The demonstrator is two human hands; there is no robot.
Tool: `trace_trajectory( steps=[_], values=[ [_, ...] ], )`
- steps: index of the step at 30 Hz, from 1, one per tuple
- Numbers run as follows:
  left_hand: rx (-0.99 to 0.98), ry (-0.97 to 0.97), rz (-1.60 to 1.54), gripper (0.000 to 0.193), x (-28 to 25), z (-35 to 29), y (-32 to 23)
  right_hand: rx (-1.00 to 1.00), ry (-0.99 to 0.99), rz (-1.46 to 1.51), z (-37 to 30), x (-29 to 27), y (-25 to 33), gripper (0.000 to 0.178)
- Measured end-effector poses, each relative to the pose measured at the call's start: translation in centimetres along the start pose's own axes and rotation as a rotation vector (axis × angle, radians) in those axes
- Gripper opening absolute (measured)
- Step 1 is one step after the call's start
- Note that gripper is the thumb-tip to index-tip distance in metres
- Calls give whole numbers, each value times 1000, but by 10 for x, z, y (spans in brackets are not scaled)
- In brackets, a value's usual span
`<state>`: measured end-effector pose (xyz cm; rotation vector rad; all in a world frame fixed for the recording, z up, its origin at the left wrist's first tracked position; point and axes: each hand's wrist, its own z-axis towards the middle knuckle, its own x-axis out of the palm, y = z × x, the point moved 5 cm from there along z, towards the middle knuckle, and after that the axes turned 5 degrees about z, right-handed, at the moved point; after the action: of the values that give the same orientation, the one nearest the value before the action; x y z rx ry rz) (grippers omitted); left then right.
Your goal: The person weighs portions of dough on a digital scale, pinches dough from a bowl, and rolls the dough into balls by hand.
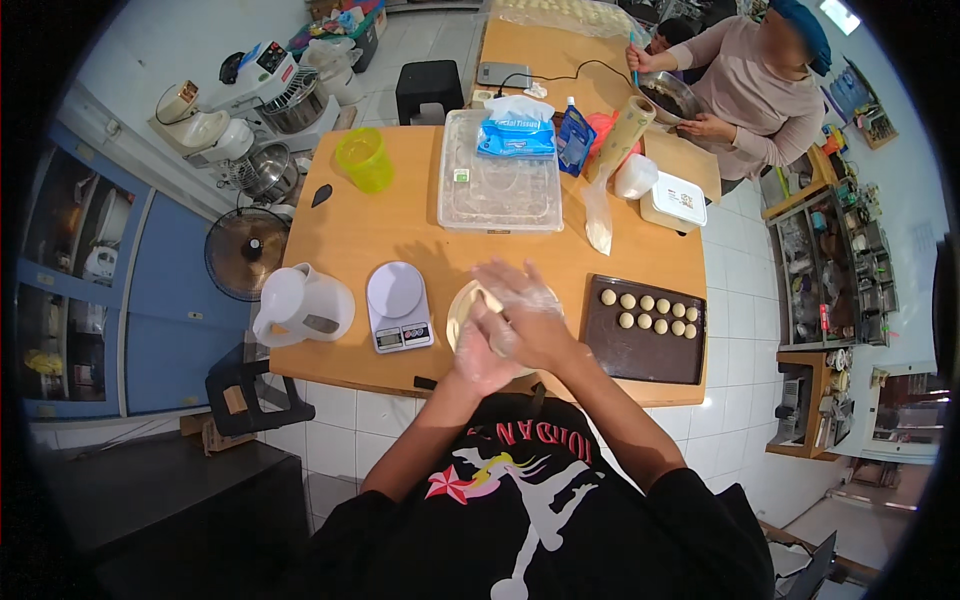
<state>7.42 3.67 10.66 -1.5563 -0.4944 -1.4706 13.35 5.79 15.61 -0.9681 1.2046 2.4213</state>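
We press our gloved left hand (478, 352) and right hand (522, 310) flat together, palm on palm, though we cannot tell what lies between them, just above a round bowl (462, 305) on the wooden table (390, 225), between the kitchen scale (398, 305) and the dark tray (640, 345) of dough balls (650, 312).
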Motion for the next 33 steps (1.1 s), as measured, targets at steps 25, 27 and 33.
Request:
trace_trajectory(
  steps=[25,27,33],
  values=[
    [-14,-146,-196,85,-41,4,-5,-28,24,-27,-34,15,1,32],
    [-12,-274,-229,85,-30,2,-12,94,-5,-169,-30,7,-10,30],
    [-28,-286,-318,88,-38,7,4,56,36,-206,-22,10,10,35]
  ],
)
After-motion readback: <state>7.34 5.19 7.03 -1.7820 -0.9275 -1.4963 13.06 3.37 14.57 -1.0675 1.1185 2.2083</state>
